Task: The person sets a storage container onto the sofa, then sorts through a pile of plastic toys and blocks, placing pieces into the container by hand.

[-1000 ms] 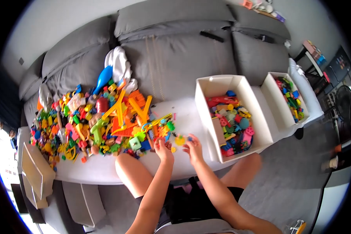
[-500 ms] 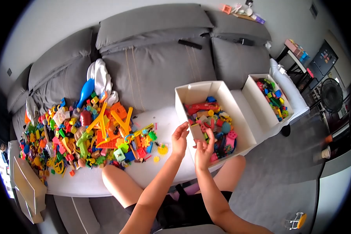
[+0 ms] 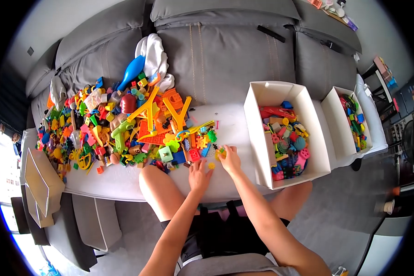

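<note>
A big heap of mixed plastic toys (image 3: 119, 124) lies on the sofa seat in front of me. At its near right edge is my left hand (image 3: 199, 177), fingers stretched and apart, by a red square toy piece (image 3: 194, 155). My right hand (image 3: 230, 160) is to the right of it, fingers pinched on a small yellow toy piece (image 3: 221, 153) that they partly hide. Between the two hands lies a small yellow disc (image 3: 211, 165). Close by are a green toy piece (image 3: 212, 136) and a yellow-and-blue strip-shaped toy (image 3: 195, 130).
To the right stands a white open box (image 3: 324, 152) partly filled with toys. Farther right is a second white box (image 3: 334, 120) with toys. A folded beige box (image 3: 43, 184) leans at the left edge. A blue bowling-pin-like toy (image 3: 132, 72) lies behind the heap.
Both hands have moved left from the white box to the heap's right edge. The right hand now pinches a yellow piece. The view has shifted left and down.
</note>
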Available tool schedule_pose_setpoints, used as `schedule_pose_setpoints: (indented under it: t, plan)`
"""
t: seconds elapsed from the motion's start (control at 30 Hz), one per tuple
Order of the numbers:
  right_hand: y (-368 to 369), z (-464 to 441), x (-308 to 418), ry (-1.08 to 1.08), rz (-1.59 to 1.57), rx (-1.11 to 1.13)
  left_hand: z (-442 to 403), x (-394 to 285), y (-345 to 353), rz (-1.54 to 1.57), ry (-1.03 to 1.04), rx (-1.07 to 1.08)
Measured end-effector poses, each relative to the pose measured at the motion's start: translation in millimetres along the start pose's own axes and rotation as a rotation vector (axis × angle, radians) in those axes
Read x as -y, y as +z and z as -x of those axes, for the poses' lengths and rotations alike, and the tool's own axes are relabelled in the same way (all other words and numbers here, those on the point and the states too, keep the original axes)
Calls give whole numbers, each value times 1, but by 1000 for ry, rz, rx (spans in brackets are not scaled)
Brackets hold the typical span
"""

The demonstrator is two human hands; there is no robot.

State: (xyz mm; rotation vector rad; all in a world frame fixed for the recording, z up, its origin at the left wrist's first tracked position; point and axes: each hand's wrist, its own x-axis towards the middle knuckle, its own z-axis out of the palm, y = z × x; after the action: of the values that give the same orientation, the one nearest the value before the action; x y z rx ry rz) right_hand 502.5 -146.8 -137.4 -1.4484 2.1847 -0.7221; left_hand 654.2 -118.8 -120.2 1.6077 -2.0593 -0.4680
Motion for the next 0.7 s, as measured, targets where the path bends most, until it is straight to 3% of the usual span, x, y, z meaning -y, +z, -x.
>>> schedule_pose_setpoints:
  t: [0.13, 0.33, 0.43, 0.53, 0.63, 0.7]
  plan:
    - [-2, 0, -2, 49, 85, 125, -13, -15, 13, -128, 19, 129]
    - [3, 8, -22, 5, 55, 84, -23, -8, 43, -124, -17, 251]
    - [-1, 10, -26, 48, 27, 207, -20, -9, 41, -37, -208, 258]
    - [-1, 16, -29, 380, -564, 233, -15, 7, 44, -115, -47, 297]
    - [-10, 32, -27, 550, -1024, 179, -2, 11, 32, 130, -40, 215]
    - [-16, 42, -24, 574, -1054, 144, 6, 9, 22, 276, 12, 60]
